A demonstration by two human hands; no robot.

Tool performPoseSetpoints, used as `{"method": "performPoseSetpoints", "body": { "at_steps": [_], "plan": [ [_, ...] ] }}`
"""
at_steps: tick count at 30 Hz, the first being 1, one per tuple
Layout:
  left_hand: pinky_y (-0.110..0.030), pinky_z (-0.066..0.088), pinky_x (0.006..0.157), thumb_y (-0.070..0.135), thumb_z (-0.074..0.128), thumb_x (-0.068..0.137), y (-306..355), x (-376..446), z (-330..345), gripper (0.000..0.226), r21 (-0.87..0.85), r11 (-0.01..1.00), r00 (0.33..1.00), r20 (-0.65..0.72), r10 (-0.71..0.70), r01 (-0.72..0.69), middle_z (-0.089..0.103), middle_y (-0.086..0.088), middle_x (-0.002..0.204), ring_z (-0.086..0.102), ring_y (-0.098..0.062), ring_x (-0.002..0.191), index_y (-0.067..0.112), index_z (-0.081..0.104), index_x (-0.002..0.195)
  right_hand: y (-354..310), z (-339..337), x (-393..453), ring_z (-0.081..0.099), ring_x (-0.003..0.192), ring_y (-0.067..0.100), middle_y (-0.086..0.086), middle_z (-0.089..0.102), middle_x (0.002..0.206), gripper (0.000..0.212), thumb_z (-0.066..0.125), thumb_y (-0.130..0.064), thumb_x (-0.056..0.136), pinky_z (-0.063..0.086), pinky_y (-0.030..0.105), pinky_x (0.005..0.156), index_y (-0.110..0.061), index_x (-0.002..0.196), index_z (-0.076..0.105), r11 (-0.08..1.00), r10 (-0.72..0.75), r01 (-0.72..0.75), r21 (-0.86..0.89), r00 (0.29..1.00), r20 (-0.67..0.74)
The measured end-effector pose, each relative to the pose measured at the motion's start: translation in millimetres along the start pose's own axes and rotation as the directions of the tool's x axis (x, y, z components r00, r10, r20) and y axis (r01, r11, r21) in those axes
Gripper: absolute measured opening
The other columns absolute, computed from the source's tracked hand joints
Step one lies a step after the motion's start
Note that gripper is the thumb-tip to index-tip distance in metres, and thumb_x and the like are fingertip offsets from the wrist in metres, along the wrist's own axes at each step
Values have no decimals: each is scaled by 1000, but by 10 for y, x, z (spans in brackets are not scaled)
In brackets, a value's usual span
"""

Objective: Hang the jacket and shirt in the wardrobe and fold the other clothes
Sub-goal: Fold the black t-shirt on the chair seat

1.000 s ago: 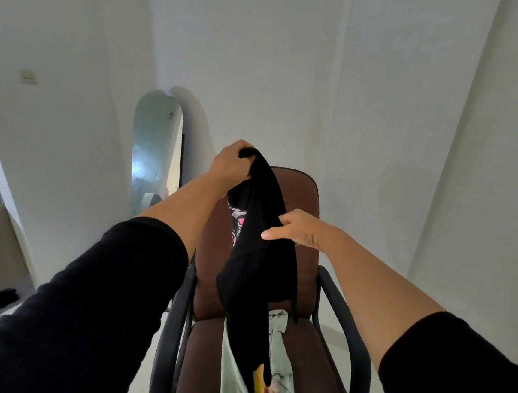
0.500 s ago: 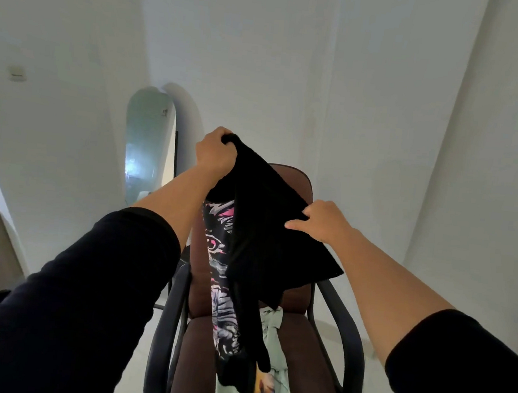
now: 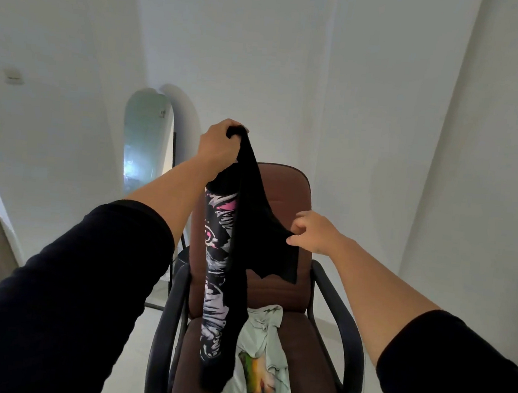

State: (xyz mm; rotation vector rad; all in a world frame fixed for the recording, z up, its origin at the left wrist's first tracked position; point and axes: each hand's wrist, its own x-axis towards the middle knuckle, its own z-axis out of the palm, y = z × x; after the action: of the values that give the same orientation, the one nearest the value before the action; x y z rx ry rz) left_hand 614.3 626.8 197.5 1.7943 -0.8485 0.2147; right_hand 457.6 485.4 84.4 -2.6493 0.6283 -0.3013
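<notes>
Standing at the far left is a tall arched mirror against the white wall, and beside it my left hand grips the bunched top of a black printed cotton T-shirt, holding it up over the brown padded office chair. Further right my right hand pinches the shirt's black edge, while 1 pale green printed T-shirt lies on the seat below.
</notes>
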Motion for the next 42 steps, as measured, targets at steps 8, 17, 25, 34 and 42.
{"method": "performPoseSetpoints", "body": {
  "at_steps": [8,17,25,34,42],
  "plan": [
    [-30,59,69,6,40,94,30,16,-121,28,-97,995,1000,11,-14,15,58,-3,104,61,-18,85,20,63,103,-134,100,10,52,111,22,1,54,115,30,71,-23,77,43,33,86,-23,97,48,955,-51,57,291,998,-28],
    [-29,59,70,11,44,95,75,-23,-130,26,-41,999,999,52,-6,8,61,-3,105,62,-18,84,17,63,111,-387,158,14,50,111,10,-8,59,124,26,62,-20,84,35,22,91,-26,109,63,899,-176,227,373,970,-166],
    [-37,57,83,18,47,94,52,-58,-176,28,139,990,998,67,-13,4,63,-6,110,64,-25,90,15,60,119,-347,98,-43,57,103,12,-5,67,104,21,64,-26,87,41,22,90,-16,104,71,898,-34,124,423,976,-215],
    [-25,50,89,29,76,76,-117,-119,-234,32,187,981,996,64,-58,45,66,0,100,64,-15,89,15,67,103,-206,-139,-61,61,86,20,5,68,91,6,67,-14,85,49,28,81,-9,87,68,940,172,4,340,857,-486],
    [-40,44,87,46,71,78,-263,-177,-232,42,646,742,980,184,77,-179,50,-7,107,50,-25,110,14,66,104,-139,-485,-25,49,82,20,5,50,94,12,52,-8,91,39,27,70,-8,103,52,970,194,-94,224,853,-484]
  ]
}}
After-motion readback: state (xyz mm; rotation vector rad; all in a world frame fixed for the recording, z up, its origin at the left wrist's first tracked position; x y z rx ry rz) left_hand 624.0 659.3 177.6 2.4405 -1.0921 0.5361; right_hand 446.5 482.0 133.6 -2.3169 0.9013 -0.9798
